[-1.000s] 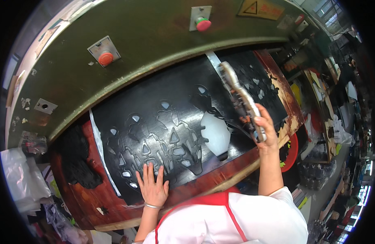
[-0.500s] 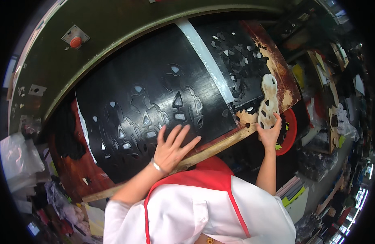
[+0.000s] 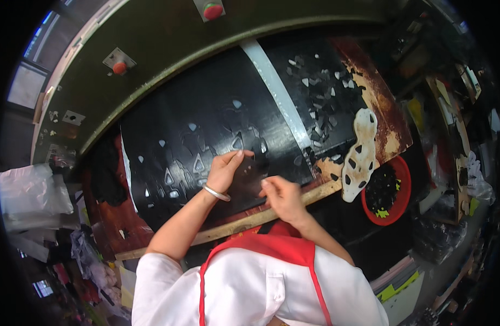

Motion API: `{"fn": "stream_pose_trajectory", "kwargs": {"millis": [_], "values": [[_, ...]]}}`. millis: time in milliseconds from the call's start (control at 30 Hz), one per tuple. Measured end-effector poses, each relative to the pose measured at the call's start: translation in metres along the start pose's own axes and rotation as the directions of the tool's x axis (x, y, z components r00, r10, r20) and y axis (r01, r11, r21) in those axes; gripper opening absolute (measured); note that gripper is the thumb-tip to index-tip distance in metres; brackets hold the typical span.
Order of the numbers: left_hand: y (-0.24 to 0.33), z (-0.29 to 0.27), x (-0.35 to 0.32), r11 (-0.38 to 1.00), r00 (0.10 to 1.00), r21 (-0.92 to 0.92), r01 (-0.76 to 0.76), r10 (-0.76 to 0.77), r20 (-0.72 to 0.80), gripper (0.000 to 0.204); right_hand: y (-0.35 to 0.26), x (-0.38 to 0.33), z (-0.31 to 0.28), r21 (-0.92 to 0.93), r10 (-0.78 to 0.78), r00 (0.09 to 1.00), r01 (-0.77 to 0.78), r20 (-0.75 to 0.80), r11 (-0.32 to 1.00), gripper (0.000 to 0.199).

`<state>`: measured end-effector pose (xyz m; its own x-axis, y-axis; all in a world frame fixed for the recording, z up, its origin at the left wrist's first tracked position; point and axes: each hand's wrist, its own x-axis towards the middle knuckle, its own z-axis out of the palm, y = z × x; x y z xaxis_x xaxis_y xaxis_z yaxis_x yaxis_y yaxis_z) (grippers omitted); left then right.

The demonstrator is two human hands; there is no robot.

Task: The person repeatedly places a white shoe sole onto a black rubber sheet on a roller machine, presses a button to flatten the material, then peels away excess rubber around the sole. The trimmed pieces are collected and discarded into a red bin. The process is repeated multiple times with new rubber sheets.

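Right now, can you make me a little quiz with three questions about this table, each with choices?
1. Where does the round red plastic bowl sit?
A. by the right end of the table
B. on the green machine front
C. under the left hand

2. How many round red push buttons show on the dark green machine front?
A. none
B. two
C. five

3. What is the flat black cut-out sheet like?
A. whole and smooth
B. rolled up
C. full of cut holes

Answers:
1. A, the bowl lies just right of the pale shoe-sole-shaped cutting die.
2. B, one button is at the left and one at the top.
3. C, pale holes show across it near the left hand and right hand.
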<state>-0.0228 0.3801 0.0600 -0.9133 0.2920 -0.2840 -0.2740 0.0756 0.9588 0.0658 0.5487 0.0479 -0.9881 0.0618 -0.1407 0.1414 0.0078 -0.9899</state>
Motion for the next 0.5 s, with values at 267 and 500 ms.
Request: {"fn": "stream_pose_trajectory", "kwargs": {"millis": [267, 500], "values": [[0.044, -0.015, 0.034, 0.978, 0.959, -0.209, 0.003, -0.062, -0.278, 0.029, 0.059, 0.029, 0.037, 0.094, 0.045, 0.997, -0.04, -0.058, 0.995, 0.03], [0.223, -0.182, 0.086, 0.593, 0.494, 0.076, -0.801, 0.728, -0.476, 0.029, 0.054, 0.027, 0.032, -0.03, -0.02, 1.0, 0.019, -0.01, 0.999, 0.029]]}}
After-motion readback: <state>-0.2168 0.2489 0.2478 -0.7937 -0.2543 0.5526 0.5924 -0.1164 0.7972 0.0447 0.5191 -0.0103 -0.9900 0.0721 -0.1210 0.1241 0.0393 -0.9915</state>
